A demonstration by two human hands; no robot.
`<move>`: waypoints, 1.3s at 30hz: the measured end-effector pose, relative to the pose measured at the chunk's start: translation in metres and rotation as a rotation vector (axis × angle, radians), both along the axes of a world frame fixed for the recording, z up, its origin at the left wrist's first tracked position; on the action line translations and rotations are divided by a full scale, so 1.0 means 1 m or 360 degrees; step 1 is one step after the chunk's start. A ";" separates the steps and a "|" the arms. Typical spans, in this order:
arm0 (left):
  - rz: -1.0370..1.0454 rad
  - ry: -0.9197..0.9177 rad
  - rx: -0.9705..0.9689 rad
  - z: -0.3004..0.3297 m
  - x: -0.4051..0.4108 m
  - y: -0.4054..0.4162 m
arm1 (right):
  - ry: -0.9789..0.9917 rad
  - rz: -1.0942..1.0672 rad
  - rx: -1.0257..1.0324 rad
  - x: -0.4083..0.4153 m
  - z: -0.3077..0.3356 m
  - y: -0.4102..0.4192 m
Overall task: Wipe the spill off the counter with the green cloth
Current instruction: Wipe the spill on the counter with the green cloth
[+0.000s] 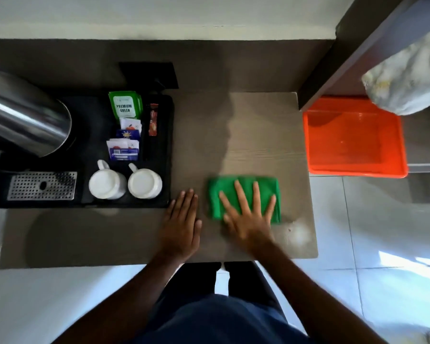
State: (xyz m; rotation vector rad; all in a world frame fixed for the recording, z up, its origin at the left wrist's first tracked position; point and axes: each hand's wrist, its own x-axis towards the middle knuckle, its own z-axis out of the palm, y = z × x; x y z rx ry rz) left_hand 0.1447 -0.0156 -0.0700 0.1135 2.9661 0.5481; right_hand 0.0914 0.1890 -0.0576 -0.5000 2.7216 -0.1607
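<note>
Green cloth [243,194], folded into a pad with its long axis running left to right, lies on the bench [258,135] near the front edge. Right hand [248,217] presses flat on it, fingers spread, gripping nothing. A pale wet smear [297,234], likely the spill, sits just right and nearer. Left hand [183,219] rests open and flat just left of the cloth, beside the black tray [169,145].

Glossy pale floor tiles [372,244] (window glare, perhaps), white wall [159,16].
</note>
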 end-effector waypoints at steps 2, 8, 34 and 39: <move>-0.0009 -0.0015 -0.0032 0.000 0.000 0.000 | -0.0098 -0.0010 0.0019 0.052 0.006 0.038; -0.0021 0.0062 -0.0082 -0.019 0.003 -0.003 | 0.0003 -0.0400 0.0041 -0.150 -0.009 0.037; 0.0197 -0.0194 -0.0163 0.001 0.019 0.019 | -0.0178 0.0125 0.0357 0.079 0.031 0.068; 0.0258 -0.0284 -0.0109 0.017 0.016 0.028 | 0.0075 0.0292 0.0231 0.072 0.051 0.090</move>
